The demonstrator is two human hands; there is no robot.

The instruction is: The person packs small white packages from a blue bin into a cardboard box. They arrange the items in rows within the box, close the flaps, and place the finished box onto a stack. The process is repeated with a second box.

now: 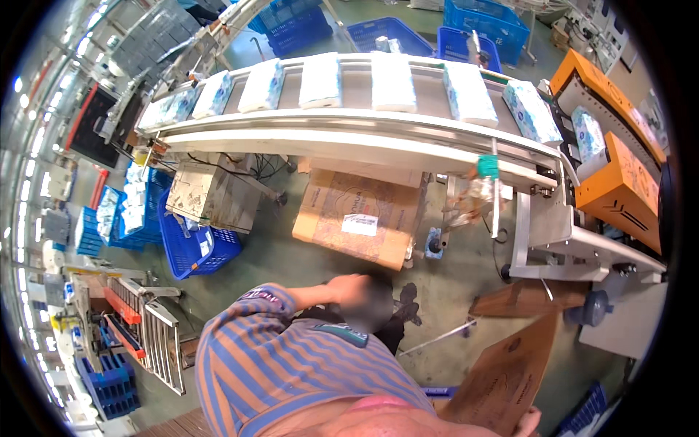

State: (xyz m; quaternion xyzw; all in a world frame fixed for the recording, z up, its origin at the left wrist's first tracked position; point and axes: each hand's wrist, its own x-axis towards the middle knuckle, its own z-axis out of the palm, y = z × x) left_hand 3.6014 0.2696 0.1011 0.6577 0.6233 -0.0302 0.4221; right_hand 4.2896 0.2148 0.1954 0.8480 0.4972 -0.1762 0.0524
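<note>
My left forearm reaches across in front of my striped shirt, and my left hand (pixel 348 290) is near the middle of the view. A dark blur covers its fingers, so what it holds, if anything, cannot be made out. At the lower right my right hand (pixel 529 421) grips the edge of a brown cardboard sheet or flattened carton (pixel 502 375), which stands tilted beside me. Ahead of my left hand, a closed cardboard box (pixel 328 211) with a white label lies below the conveyor.
A conveyor (pixel 357 120) crosses ahead, carrying several white-and-blue soft packs (pixel 393 81) in a row. An orange machine (pixel 619 189) stands at its right end. A blue basket (pixel 193 247) sits on the floor to the left, near a metal trolley (pixel 156 335). More blue crates (pixel 484 25) stand beyond.
</note>
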